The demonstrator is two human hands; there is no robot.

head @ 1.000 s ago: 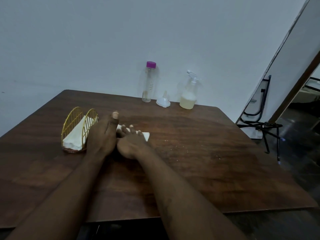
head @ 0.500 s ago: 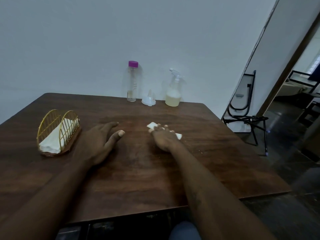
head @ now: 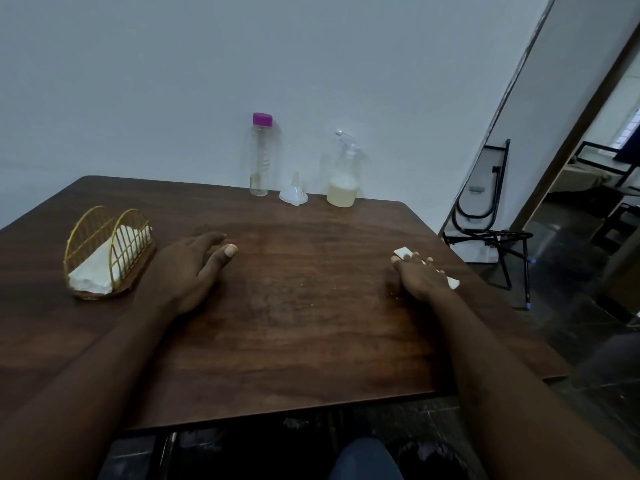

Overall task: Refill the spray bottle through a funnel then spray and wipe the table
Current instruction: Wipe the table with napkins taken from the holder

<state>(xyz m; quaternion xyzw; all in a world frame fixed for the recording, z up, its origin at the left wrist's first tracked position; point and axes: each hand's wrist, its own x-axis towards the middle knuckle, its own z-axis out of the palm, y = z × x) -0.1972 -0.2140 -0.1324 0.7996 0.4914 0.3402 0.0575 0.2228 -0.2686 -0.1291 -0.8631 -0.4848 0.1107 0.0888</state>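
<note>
My right hand (head: 419,277) lies flat on a folded white napkin (head: 401,252) near the right edge of the dark wooden table (head: 311,323), fingers straight and pressing it down. My left hand (head: 188,271) rests palm-down on the table left of centre, fingers relaxed, holding nothing. At the back by the wall stand a clear bottle with a purple cap (head: 260,155), a small white funnel (head: 293,192) lying mouth-down, and a spray bottle (head: 343,174) about a third full of pale yellow liquid.
A gold wire napkin holder (head: 104,254) with white napkins sits at the table's left. A few crumbs dot the table middle. Folded black metal frames (head: 491,216) lean against the wall right of the table, beside a doorway.
My right hand has slid the napkin from beside my left hand across to the table's right side. My left hand has stayed flat near the holder.
</note>
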